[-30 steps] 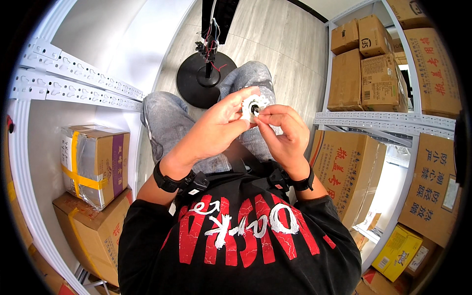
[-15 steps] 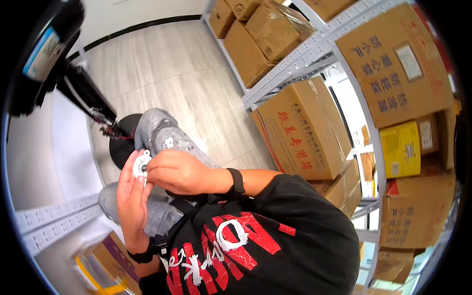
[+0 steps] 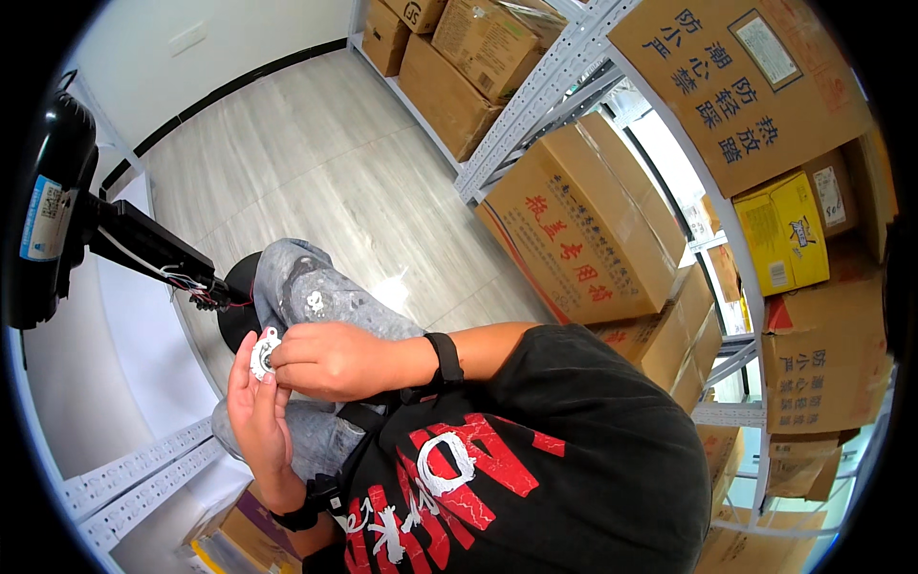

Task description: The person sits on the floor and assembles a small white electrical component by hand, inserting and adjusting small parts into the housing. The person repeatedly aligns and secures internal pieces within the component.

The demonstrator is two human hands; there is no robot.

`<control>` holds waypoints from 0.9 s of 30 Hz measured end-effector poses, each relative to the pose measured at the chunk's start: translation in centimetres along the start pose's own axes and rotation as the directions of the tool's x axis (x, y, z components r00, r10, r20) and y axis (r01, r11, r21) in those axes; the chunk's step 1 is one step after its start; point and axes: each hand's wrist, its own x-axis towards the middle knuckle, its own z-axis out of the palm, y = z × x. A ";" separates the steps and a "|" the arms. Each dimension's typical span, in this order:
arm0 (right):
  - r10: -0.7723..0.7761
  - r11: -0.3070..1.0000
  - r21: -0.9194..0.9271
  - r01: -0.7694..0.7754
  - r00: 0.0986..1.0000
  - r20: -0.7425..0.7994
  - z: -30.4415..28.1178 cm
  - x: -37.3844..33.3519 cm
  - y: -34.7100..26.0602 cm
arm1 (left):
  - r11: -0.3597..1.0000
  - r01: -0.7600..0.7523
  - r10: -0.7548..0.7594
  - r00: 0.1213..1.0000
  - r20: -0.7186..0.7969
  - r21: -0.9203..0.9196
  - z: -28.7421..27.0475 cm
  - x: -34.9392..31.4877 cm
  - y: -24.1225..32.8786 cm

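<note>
My left hand (image 3: pixel 260 426) holds a small white round part (image 3: pixel 260 352) with a mounting ear and a dark centre, gripped between thumb and fingers. From the right, my right hand (image 3: pixel 330 362) reaches across with its fingers curled together, their tips at the dark centre of the part. Whatever those fingertips pinch is hidden. Both hands are in front of my bent knees in grey, stained trousers (image 3: pixel 301 287). Just beyond them, a black arm (image 3: pixel 158 251) with loose wires comes down from a black housing (image 3: pixel 57 230) to a round black base (image 3: pixel 232 325).
Metal shelving (image 3: pixel 535 91) on the right carries several cardboard boxes, including a large carton (image 3: pixel 574 225) and a yellow box (image 3: pixel 782 234). Another perforated shelf rail (image 3: pixel 143 469) runs at the lower left. A tiled floor (image 3: pixel 316 163) stretches to the white wall (image 3: pixel 191 57).
The view has shifted, so the black housing and the shelves sit differently in the picture. My hands keep their hold at the white part, with only a slight change in finger position.
</note>
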 end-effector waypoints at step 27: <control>0.312 0.936 0.105 -0.337 0.929 0.200 -2.8 1.7 0.7 | 0.992 -0.098 0.104 0.992 0.069 -0.086 -0.8 0.2 0.6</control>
